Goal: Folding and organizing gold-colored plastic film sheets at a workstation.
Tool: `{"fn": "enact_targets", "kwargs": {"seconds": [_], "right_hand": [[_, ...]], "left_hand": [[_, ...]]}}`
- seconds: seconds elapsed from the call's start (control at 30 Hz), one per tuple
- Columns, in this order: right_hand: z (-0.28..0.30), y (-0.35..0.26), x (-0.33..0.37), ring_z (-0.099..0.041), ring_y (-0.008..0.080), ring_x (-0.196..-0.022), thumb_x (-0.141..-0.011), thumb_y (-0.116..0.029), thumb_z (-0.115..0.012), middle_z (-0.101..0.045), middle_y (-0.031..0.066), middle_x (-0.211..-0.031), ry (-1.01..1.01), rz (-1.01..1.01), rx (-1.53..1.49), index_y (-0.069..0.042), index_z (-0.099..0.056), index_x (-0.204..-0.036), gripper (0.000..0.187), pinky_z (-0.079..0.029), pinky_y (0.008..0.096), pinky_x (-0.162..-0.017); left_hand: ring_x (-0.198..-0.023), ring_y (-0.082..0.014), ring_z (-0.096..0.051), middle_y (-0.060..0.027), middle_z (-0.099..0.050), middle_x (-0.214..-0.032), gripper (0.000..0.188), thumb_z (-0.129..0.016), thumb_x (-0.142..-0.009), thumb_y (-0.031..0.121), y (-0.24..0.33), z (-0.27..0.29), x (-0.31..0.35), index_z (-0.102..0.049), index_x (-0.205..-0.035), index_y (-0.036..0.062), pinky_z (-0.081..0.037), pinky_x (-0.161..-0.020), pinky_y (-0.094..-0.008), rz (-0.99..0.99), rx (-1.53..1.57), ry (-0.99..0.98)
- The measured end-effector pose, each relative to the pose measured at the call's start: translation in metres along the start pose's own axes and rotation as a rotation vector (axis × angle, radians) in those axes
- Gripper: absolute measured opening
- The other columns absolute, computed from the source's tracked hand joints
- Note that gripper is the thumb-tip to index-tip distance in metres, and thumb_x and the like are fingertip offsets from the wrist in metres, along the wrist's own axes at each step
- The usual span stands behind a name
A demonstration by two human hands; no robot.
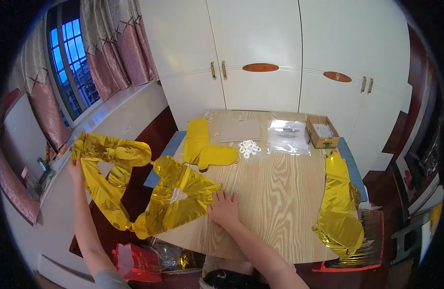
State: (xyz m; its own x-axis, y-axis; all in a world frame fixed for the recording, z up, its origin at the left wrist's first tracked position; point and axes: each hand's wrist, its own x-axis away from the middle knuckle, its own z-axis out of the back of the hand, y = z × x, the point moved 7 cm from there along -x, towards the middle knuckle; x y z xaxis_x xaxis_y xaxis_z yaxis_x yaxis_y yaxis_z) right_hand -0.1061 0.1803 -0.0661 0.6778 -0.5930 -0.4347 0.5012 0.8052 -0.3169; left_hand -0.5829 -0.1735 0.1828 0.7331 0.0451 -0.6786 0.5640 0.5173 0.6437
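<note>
My left hand (75, 168) is raised off the table's left side, closed on the outer corner of a gold foil balloon (109, 197) with an opening in its middle. Its fingertips are partly hidden by the foil. A second gold foil balloon (171, 214), roughly triangular with a small central hole, lies over the table's left edge and meets the first at two places. My right hand (225, 210) rests on the tabletop with its fingers stretched out, touching this balloon's right tip. An L-shaped gold foil balloon (198, 147) lies flat beyond it.
On the wooden table (275, 212) are white rings (249, 149), a clear plastic packet (288, 137), a cardboard box (323, 131) and a beige sheet (240, 130). Another gold balloon (338, 202) drapes over the right edge. Below stands a red bag (137, 262). White cabinets (260, 33) stand behind.
</note>
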Motion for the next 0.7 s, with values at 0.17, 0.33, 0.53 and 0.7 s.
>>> {"fn": "enact_targets", "kwargs": {"seconds": [0.17, 0.33, 0.53, 0.7], "right_hand": [[-0.001, -0.011, 0.002, -0.044, 0.0309, -0.129, -0.089, -0.039, -0.053, -0.053, 0.011, -0.131, -0.019, 0.013, -0.001, -0.006, -0.054, -0.128, 0.052, -0.023, 0.0617, -0.107], [0.004, -0.002, 0.001, -0.043, 0.0313, -0.128, -0.087, -0.039, -0.055, -0.051, 0.015, -0.131, 0.002, -0.009, -0.016, -0.004, -0.051, -0.13, 0.055, -0.025, 0.059, -0.107], [0.027, 0.006, -0.005, -0.042, 0.0369, -0.126, -0.076, -0.033, -0.074, -0.046, 0.0224, -0.134, 0.128, 0.042, -0.435, 0.002, -0.044, -0.131, 0.072, -0.031, 0.0471, -0.108], [0.077, 0.006, -0.004, -0.036, 0.0395, -0.132, -0.065, -0.027, -0.087, -0.038, 0.0217, -0.143, 0.259, 0.129, -0.742, 0.001, -0.035, -0.139, 0.094, -0.032, 0.0459, -0.109]], "left_hand": [[-0.08, -0.0339, -0.065, -0.0207, -0.067, -0.087, 0.031, -0.059, -0.092, 0.023, 0.029, 0.042, -0.009, -0.062, -0.115, 0.001, -0.048, -0.069, -0.0427, -0.264, -0.119, 0.159], [-0.084, -0.0419, -0.063, -0.0234, -0.065, -0.09, 0.026, -0.054, -0.095, 0.028, 0.186, 0.027, 0.076, -0.064, -0.106, 0.0064, -0.048, -0.069, -0.0467, -0.607, -0.372, -0.035], [-0.06, -0.0295, -0.064, -0.0111, -0.063, -0.07, 0.009, -0.056, -0.083, 0.01, 0.311, -0.002, 0.223, -0.062, -0.09, 0.0131, -0.05, -0.052, -0.0396, -1.075, -0.577, -0.295], [-0.058, -0.0243, -0.063, -0.0062, -0.064, -0.07, 0.014, -0.067, -0.075, 0.008, 0.404, 0.046, 0.321, -0.063, -0.088, 0.009, -0.049, -0.052, -0.0343, -1.277, -0.091, -0.546]]}}
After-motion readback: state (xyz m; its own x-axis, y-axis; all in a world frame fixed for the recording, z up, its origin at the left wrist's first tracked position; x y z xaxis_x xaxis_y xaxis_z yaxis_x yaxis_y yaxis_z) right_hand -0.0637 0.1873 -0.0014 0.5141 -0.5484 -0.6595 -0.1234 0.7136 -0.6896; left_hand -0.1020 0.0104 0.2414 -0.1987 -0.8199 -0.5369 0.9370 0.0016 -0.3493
